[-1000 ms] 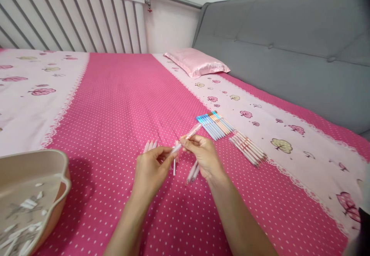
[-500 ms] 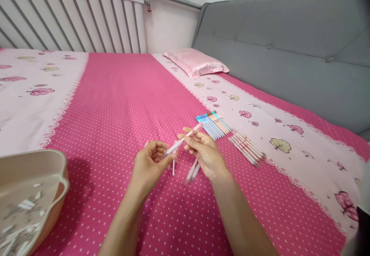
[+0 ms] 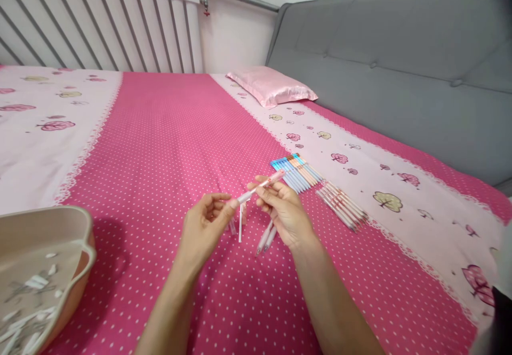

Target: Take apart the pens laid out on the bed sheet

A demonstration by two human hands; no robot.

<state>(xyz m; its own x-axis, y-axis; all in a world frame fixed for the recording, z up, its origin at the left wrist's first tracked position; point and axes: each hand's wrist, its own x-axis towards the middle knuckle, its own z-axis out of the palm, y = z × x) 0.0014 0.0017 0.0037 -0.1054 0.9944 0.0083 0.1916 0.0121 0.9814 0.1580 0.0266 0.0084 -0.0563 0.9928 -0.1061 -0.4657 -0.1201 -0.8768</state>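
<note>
A pale pink pen (image 3: 248, 196) is held slanted above the bedspread, its pink top end up to the right. My right hand (image 3: 285, 212) grips it along its upper half between thumb and fingers. My left hand (image 3: 208, 224) is closed on its lower end, thumb pressed along it and hiding the tip. Below and between the hands lie a thin white stick (image 3: 240, 224) and other small pale pieces, partly covered by my left hand. Two more pink pens (image 3: 267, 236) rest on the bedspread under my right hand.
Beyond my right hand lie a row of blue and peach pens (image 3: 298, 173) and a row of pink-white pens (image 3: 342, 205). A beige bin (image 3: 86, 227) with white scraps stands at the lower left. A pink pillow (image 3: 272, 85) lies by the grey headboard (image 3: 384, 66).
My left thumb and fingers have shifted on the pen's lower end and now cover the tip, which showed before. My right hand and the pen have barely moved.
</note>
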